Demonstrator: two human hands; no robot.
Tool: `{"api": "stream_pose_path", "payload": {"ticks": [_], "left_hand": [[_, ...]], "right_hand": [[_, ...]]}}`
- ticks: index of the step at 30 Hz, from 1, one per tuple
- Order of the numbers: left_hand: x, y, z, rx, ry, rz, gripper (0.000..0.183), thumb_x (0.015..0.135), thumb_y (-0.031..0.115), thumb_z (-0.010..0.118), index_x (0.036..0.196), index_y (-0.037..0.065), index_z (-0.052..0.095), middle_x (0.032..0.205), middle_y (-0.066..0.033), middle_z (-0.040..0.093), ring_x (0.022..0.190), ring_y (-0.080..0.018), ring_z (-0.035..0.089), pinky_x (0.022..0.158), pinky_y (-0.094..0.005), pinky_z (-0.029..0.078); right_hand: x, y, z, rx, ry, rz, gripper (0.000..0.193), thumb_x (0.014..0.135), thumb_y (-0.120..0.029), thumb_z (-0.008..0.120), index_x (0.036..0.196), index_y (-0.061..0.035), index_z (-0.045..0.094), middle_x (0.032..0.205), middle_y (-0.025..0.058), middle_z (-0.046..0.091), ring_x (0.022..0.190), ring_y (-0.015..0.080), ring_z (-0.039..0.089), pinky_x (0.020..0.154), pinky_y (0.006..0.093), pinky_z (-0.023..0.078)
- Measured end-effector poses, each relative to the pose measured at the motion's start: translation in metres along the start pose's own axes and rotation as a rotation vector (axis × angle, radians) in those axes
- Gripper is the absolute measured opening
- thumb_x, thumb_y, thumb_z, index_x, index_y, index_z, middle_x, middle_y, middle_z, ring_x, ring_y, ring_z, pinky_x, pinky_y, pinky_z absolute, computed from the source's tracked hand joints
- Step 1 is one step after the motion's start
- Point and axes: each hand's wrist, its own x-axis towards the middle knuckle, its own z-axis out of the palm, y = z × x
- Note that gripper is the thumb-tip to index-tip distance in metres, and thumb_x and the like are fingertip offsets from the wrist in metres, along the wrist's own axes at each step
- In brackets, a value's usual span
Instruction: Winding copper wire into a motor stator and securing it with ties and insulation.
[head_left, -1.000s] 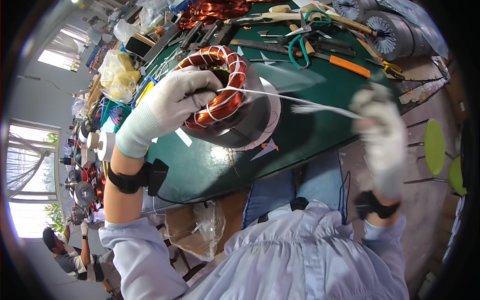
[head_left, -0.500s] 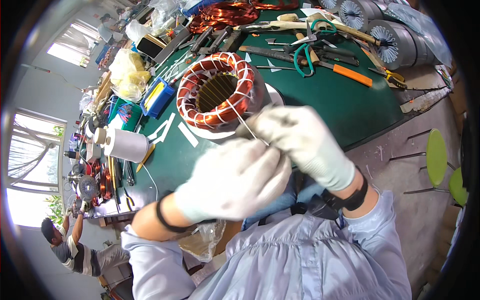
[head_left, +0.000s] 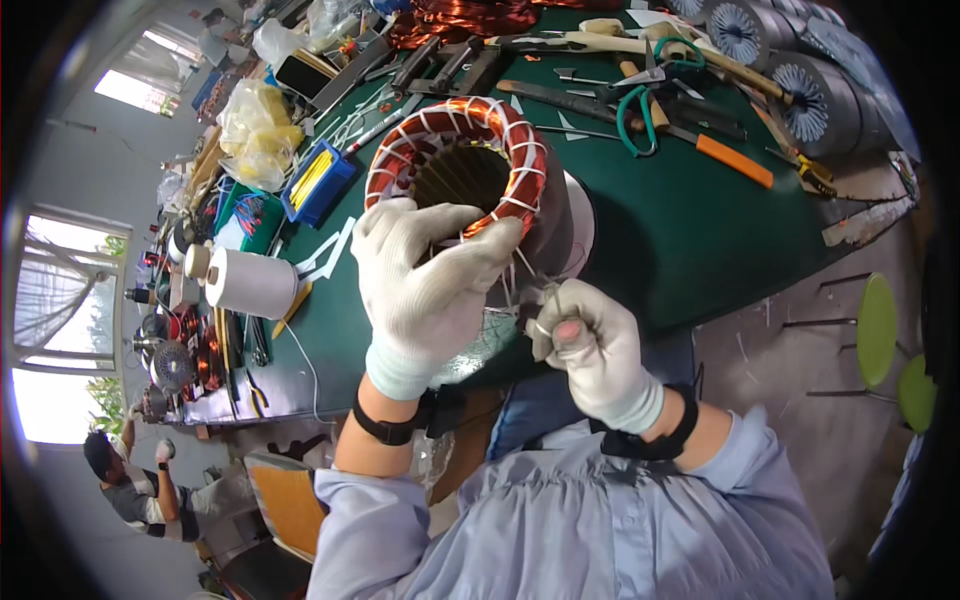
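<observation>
A motor stator (head_left: 560,215) stands tilted toward me on the bench, its copper winding ring (head_left: 527,165) bound all round with white cord. My left hand (head_left: 425,280), in a white glove, grips the near rim of this ring, fingers over the top and thumb at the outside. From the ring's near side a white cord (head_left: 524,262) runs down to my right hand (head_left: 592,345), which is closed just below and right of it. That hand is gloved too, with one fingertip bare. Something small, dark and blurred shows at its fingers; I cannot make out what.
On the green bench top (head_left: 700,250) lie scissors with green handles (head_left: 640,120), an orange-handled tool (head_left: 735,160) and mallets. A white cord spool (head_left: 255,283) and a blue box (head_left: 318,183) are at left. Other stators (head_left: 815,100) stand far right; a person (head_left: 140,485) works far left.
My left hand has left the cord and moved up onto the winding ring. My right hand has gone down, away from the ring. The stator appears tilted further and slightly to the right.
</observation>
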Motion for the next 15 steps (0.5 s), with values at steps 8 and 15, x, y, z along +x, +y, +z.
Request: {"api": "stream_pose_path", "payload": {"ticks": [8,15], "left_hand": [[0.021,0.015,-0.009,-0.088,-0.188,-0.332,0.03,0.075,0.018,0.083,0.101,0.007,0.072,0.092,-0.0078,0.07,0.09,-0.0309,0.064,0.09,-0.0419,0.045],[0.006,0.014,-0.008,-0.048,-0.15,-0.389,0.028,0.075,0.017,0.084,0.099,0.006,0.073,0.089,-0.0072,0.068,0.092,-0.0294,0.062,0.093,-0.0403,0.043]], "right_hand": [[0.012,0.013,-0.006,-0.599,-0.031,-0.31,0.022,0.102,-0.022,0.064,0.091,-0.0035,0.06,0.077,0.0102,0.055,0.073,0.0299,0.054,0.068,0.0379,0.046],[-0.042,-0.098,-0.049,0.02,0.444,-0.013,0.026,0.107,-0.021,0.057,0.124,-0.0011,0.061,0.085,-0.0007,0.052,0.067,0.0054,0.047,0.054,0.0223,0.04]]}}
